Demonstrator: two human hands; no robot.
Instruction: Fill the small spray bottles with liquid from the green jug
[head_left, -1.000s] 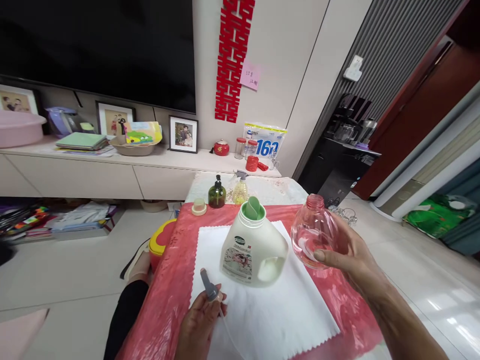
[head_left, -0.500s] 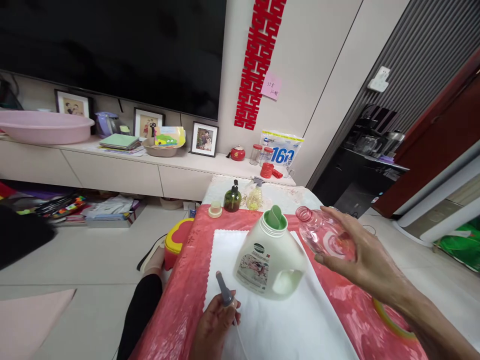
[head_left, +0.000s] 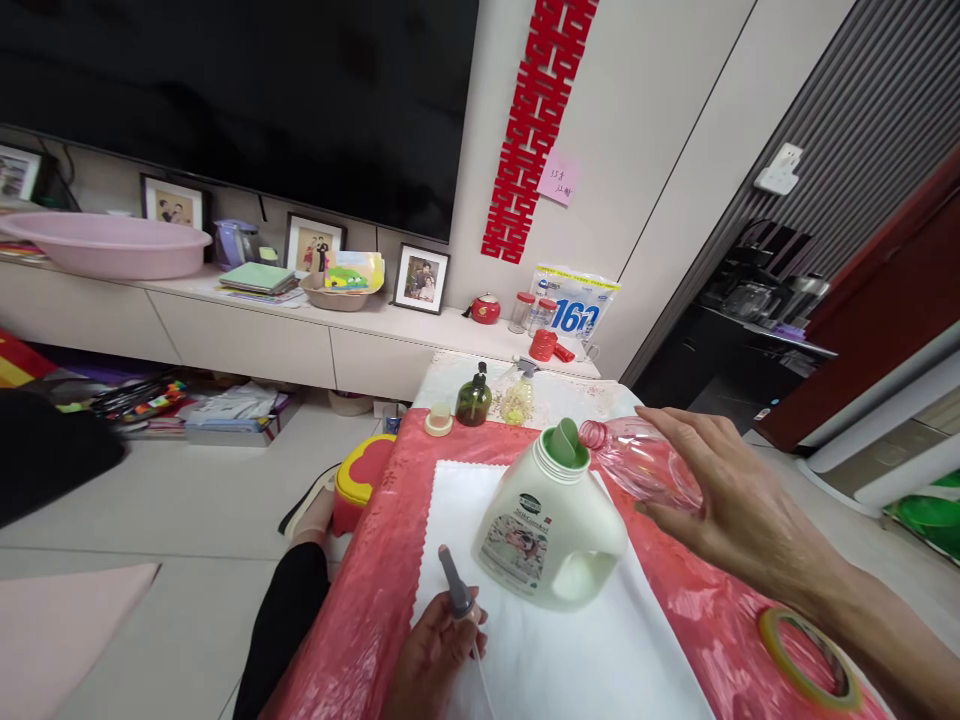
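My right hand [head_left: 731, 505] grips a clear pink plastic bottle [head_left: 637, 462], tipped on its side with the open neck against the green spout of a white detergent jug [head_left: 551, 525]. The jug stands on a white cloth [head_left: 562, 650] over a red table cover [head_left: 360, 610]. My left hand [head_left: 435, 655] is closed around a grey spray-pump head [head_left: 453, 585] with a thin tube hanging down, at the cloth's near left edge.
A dark green pump bottle [head_left: 473, 398], a yellowish spray bottle [head_left: 516, 395] and a small cap [head_left: 438, 420] sit at the table's far end. A tape roll [head_left: 806, 655] lies at the right. A yellow-red box [head_left: 358, 485] stands on the floor at the left.
My right hand has tipped the pink bottle from upright to lying sideways, its neck now at the jug's spout. The view has shifted left. My left hand still holds the pump head.
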